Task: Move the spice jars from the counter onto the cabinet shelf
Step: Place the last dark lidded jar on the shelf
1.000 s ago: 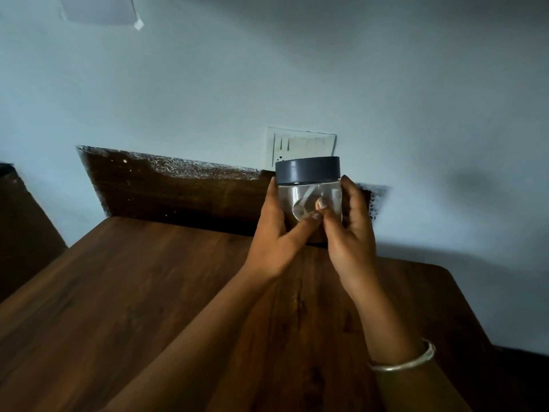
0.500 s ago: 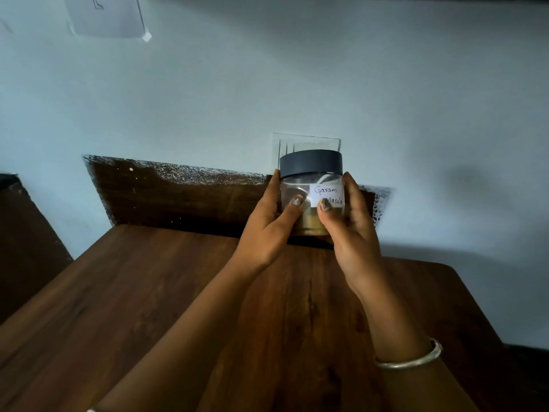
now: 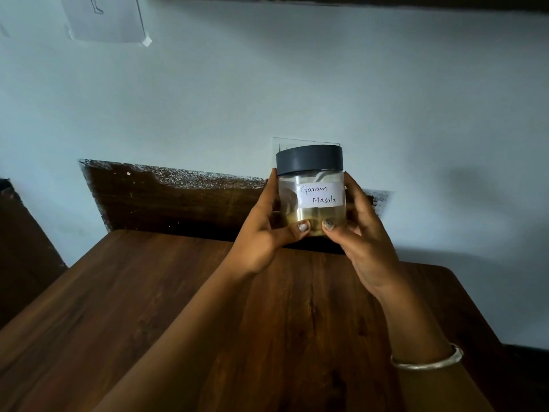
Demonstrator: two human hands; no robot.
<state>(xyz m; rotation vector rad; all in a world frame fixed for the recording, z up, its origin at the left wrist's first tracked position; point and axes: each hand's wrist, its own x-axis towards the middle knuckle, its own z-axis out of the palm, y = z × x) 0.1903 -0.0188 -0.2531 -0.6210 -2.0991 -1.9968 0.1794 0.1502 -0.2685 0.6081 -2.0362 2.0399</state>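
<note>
A clear spice jar [image 3: 312, 185] with a dark grey lid and a white label reading "Garam Masala" is held upright in the air above the far edge of the wooden counter [image 3: 208, 322]. My left hand [image 3: 264, 233] grips its left side, thumb on the lower front. My right hand [image 3: 359, 233] grips its right side, thumb likewise low on the front. Brownish spice fills the jar's bottom. The dark underside of a cabinet or shelf [image 3: 356, 0] runs along the top edge of the view.
A dark wooden backsplash [image 3: 166, 200] stands behind the counter against a pale wall. A wall socket plate [image 3: 279, 144] is partly hidden behind the jar. A paper sheet [image 3: 104, 19] hangs upper left. A dark surface [image 3: 20, 248] lies at left.
The jar has been turned so its label now faces me. Both thumbs slid down to the jar's lower front. The view tilted up, showing the dark edge at the top.
</note>
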